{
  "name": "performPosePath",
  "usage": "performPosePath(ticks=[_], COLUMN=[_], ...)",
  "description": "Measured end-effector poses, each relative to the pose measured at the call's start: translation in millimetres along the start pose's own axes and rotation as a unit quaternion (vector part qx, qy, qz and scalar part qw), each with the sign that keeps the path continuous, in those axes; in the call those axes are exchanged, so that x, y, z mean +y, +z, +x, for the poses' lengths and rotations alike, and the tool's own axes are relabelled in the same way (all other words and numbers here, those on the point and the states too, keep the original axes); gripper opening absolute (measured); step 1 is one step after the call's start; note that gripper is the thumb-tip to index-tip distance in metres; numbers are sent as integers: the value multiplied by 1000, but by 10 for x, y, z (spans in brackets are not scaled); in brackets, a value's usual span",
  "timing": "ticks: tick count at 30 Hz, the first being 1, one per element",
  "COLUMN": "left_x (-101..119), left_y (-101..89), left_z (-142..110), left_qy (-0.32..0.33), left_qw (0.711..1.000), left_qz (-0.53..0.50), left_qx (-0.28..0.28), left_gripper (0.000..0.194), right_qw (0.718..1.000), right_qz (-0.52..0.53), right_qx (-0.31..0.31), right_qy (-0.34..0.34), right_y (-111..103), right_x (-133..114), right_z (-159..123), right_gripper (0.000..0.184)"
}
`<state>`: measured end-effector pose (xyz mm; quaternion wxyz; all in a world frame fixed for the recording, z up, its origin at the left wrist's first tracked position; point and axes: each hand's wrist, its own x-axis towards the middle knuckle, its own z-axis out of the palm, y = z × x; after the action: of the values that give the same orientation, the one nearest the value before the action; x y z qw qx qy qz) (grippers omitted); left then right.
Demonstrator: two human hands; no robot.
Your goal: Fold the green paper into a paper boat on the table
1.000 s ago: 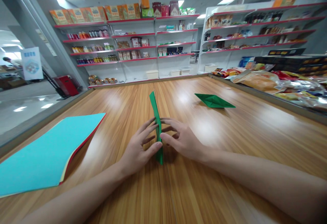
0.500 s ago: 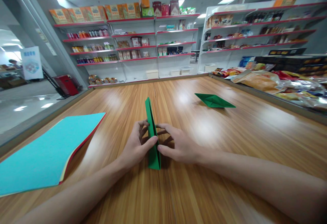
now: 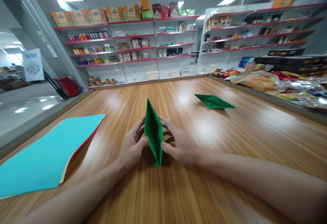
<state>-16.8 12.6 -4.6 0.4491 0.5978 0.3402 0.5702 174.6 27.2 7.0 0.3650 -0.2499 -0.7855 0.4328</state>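
Observation:
A folded green paper (image 3: 154,132) stands on edge at the middle of the table, long and narrow, its top parted into a pointed, boat-like hollow. My left hand (image 3: 133,143) holds its left wall, thumb at the near part of the rim and fingers along the outer side. From the right, my right hand (image 3: 178,144) grips the other wall with thumb and fingertips; some fingertips are hidden behind the paper. Farther off to the right lies a second folded green paper (image 3: 214,101), spread in a boat-like shape and touched by neither hand.
A stack of coloured paper (image 3: 51,152), turquoise on top, lies at the left of the wooden table (image 3: 194,190). Bagged snacks (image 3: 265,81) are heaped beyond the right edge. Stocked shelves (image 3: 135,48) stand past the far edge.
The folded green paper has gone from nearly flat to spread apart, its hollow now wide. My hands have moved slightly away from each other with its walls.

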Motion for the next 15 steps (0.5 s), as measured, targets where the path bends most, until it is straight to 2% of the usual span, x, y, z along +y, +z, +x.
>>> performPosePath(ticks=[3, 6, 9, 12, 15], left_x=[-7, 2, 25, 60, 77], left_y=[6, 34, 57, 57, 41], left_z=[-5, -28, -59, -78, -84], left_qy=[13, 43, 66, 82, 92], left_qw=[1000, 999, 996, 990, 979], left_qz=[13, 28, 52, 116, 180], left_qx=[1, 4, 2, -14, -36], left_gripper=[57, 61, 60, 47, 39], right_qw=[1000, 1000, 991, 971, 963], right_qz=[-9, -20, -98, -187, -222], right_qx=[2, -1, 6, 15, 10], right_qy=[7, -15, -90, -150, -154], right_y=[-3, -11, -37, -78, -119], right_x=[38, 50, 41, 41, 79], right_z=[0, 5, 14, 18, 22], right_gripper=[79, 83, 66, 43, 44])
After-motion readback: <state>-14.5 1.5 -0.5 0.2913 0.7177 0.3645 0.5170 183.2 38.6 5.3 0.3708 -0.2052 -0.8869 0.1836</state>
